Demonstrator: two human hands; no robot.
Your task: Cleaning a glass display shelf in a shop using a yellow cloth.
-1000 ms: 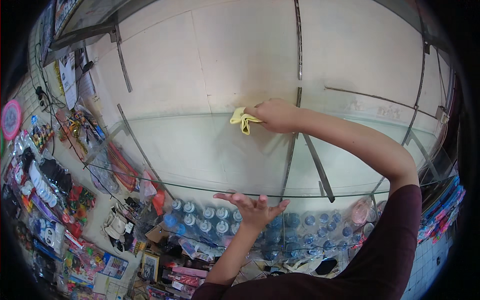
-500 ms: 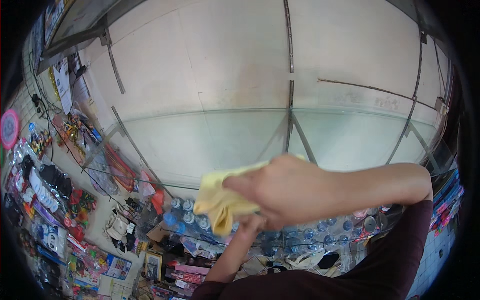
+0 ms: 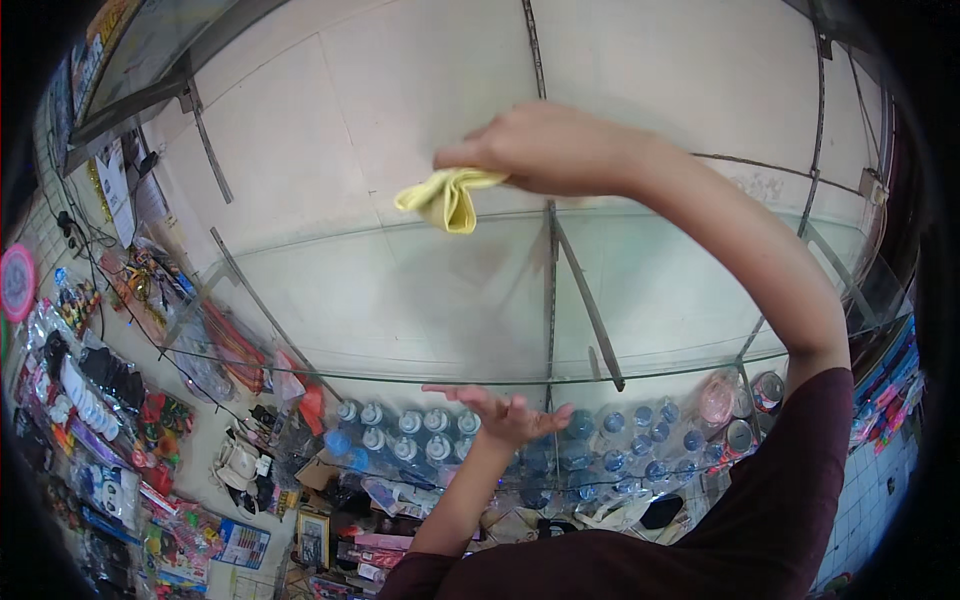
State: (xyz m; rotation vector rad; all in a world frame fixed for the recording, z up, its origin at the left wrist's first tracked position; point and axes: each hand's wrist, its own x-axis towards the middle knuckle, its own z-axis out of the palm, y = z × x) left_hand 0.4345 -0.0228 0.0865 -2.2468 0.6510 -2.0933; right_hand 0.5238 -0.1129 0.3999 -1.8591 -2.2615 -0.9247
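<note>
Yellow cloth [image 3: 450, 198]: left of right hand [image 3: 545, 150], seen against glass shelf [image 3: 350, 290], far side; long axis left-right; shelf contact unclear | right fingers clamped on cloth | left hand [image 3: 510, 417] farther off, fingers apart

Right hand: on my feed I have the right hand [image 3: 535, 148] raised at the far middle, its fingers bunched in a grip and aimed left.
Right wrist: I read it as nearly straight.
Right arm: my right forearm [image 3: 720, 225] arches rightward and nearer to a bent elbow [image 3: 822, 338], with the dark right sleeve [image 3: 800, 450] below.
Left hand: I have the left hand [image 3: 512, 418] nearer, near the middle, fingers spread apart.
Left arm: my left forearm [image 3: 462, 508] slants up rightward from the near edge.
</note>
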